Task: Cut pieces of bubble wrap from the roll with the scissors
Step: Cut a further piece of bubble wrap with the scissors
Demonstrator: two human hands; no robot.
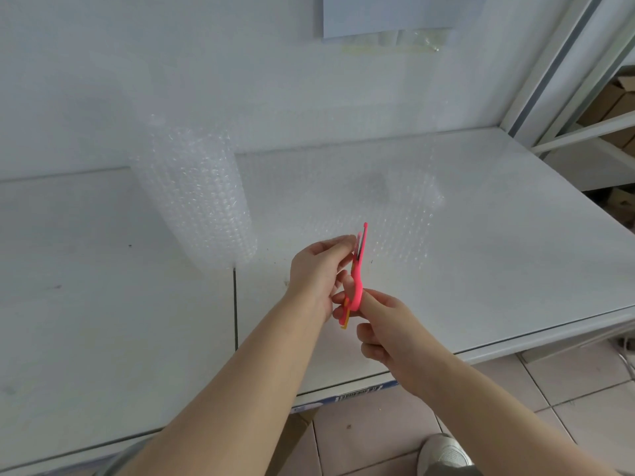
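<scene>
A roll of clear bubble wrap (196, 197) stands upright on the white table, and a sheet of it (395, 207) lies spread to the right. Pink scissors (359, 269) with an orange part on the handle are held upright above the table in front of the sheet, blades pointing away from me. My left hand (318, 273) grips the scissors near the blades. My right hand (385, 324) holds the handle from below, thumb against the pink loop. The blades look almost closed.
The white table (481, 269) ends at the right and near edges, above a tiled floor (567, 389). A white wall stands behind. Metal shelving (584, 125) with cardboard boxes is at the far right. My shoe (445, 453) shows below.
</scene>
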